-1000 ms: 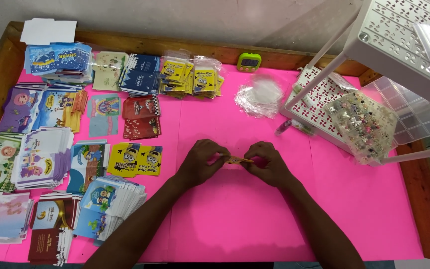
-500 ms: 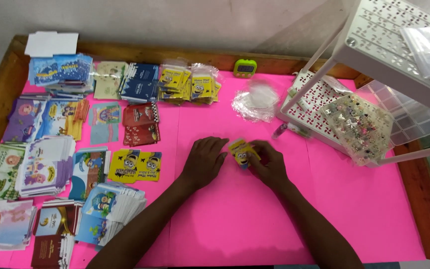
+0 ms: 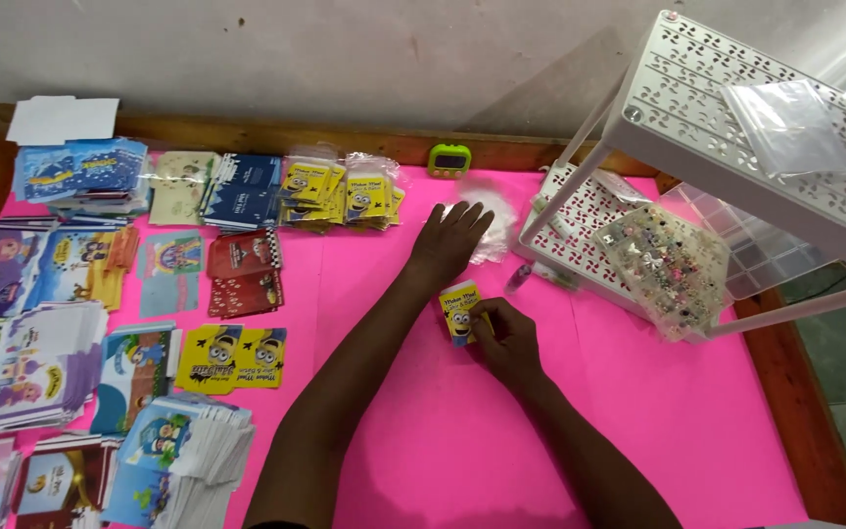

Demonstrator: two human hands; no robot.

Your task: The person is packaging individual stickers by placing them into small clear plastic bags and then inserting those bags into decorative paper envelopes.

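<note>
My right hand (image 3: 507,338) grips a small yellow card (image 3: 460,312) with a cartoon figure, held upright just above the pink table (image 3: 423,431). My left hand (image 3: 449,242) is stretched forward, fingers spread, resting on a pile of clear plastic sleeves (image 3: 487,211) near the table's back. Two more yellow cards of the same kind (image 3: 232,359) lie flat to the left of my left arm.
Stacks of printed cards in several colours cover the table's left side (image 3: 61,323). Bagged yellow cards (image 3: 343,191) and a small green timer (image 3: 450,160) sit at the back. A white perforated rack (image 3: 766,137) stands at the right, with a bag of small trinkets (image 3: 668,264) on its lower shelf.
Both hands were together at the table's middle, working on the yellow card. Now my left hand has let go and reached forward to the clear sleeves, while my right hand keeps the card.
</note>
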